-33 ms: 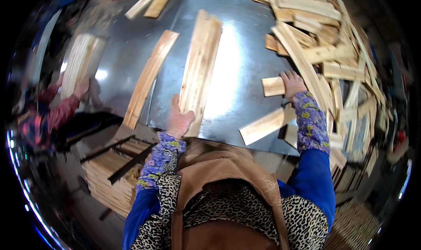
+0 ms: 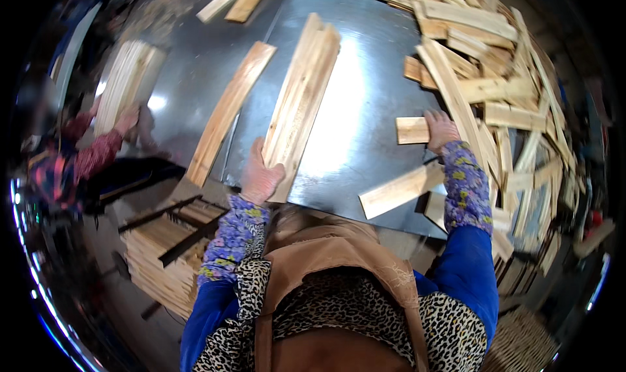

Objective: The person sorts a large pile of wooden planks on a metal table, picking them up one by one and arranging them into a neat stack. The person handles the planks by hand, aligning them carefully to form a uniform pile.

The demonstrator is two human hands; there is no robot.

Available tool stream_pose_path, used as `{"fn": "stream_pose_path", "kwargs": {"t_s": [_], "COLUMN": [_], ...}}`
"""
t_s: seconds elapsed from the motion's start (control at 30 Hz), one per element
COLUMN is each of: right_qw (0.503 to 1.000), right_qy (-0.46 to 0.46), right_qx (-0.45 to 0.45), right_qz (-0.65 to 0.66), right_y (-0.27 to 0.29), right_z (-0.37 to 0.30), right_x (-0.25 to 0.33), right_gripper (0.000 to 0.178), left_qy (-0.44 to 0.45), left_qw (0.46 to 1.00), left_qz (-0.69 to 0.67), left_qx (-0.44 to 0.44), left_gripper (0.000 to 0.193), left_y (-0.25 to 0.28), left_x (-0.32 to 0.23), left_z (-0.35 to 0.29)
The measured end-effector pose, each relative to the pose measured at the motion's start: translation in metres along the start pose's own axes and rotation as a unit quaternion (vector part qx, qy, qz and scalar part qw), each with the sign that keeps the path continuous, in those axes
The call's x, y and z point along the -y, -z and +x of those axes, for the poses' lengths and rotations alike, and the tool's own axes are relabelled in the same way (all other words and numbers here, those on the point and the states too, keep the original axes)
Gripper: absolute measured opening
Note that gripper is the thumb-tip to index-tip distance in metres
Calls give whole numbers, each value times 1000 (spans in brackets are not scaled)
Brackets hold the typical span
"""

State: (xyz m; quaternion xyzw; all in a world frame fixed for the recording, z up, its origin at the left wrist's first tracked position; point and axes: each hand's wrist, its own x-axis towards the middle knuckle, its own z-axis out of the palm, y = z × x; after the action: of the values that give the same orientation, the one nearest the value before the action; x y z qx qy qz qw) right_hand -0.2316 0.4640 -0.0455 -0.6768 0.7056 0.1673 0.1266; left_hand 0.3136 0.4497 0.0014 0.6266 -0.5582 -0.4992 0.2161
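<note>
A bundle of long, pale wooden boards (image 2: pixel 301 98) lies side by side on the metal table, pointing away from me. My left hand (image 2: pixel 261 175) is closed around its near left end, with the thumb across the boards and the other fingers along the left side. My right hand (image 2: pixel 443 131) grips the right end of a short wooden piece (image 2: pixel 412 131), whose left end sticks out over the table. Where the right fingers wrap round, the wood is partly hidden. Just below that hand lies another short board (image 2: pixel 399 191), slanted.
A single long board (image 2: pixel 231 114) rests left of the bundle. Loose wood is heaped (image 2: pixel 495 88) at the right. At far left a co-worker's hands (image 2: pixel 127 119) hold a bundle of boards (image 2: pixel 128 78). Below the table edge stands stacked wood (image 2: pixel 160 254).
The whole view has turned slightly, so the far things sit a little more to the right. Both hands keep their holds on the wood.
</note>
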Motion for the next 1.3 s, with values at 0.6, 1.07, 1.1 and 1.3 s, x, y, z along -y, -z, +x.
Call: {"fn": "stream_pose_path", "kwargs": {"t_s": [0.6,1.07,1.1,1.3], "right_qw": [824,883,812,707], "right_qy": [-50,-268,-282,-85], "right_qx": [87,-73,-79,-43], "right_qz": [558,378,505,701], "right_y": [148,31,34,46], "right_z": [95,21,21,14], "right_x": [242,48,80,275], "right_gripper": [66,60,46,49], "left_qy": [56,-10,32,182], "left_qw": [974,958,914,875], "left_qz": [219,-239,-351,-398], "left_qx": [-21,159,199,209], "left_gripper": [110,109,106,58], "left_y": [15,2,5,-9], "left_x": [29,29,1,56], "left_z": [-4,38,38,49]}}
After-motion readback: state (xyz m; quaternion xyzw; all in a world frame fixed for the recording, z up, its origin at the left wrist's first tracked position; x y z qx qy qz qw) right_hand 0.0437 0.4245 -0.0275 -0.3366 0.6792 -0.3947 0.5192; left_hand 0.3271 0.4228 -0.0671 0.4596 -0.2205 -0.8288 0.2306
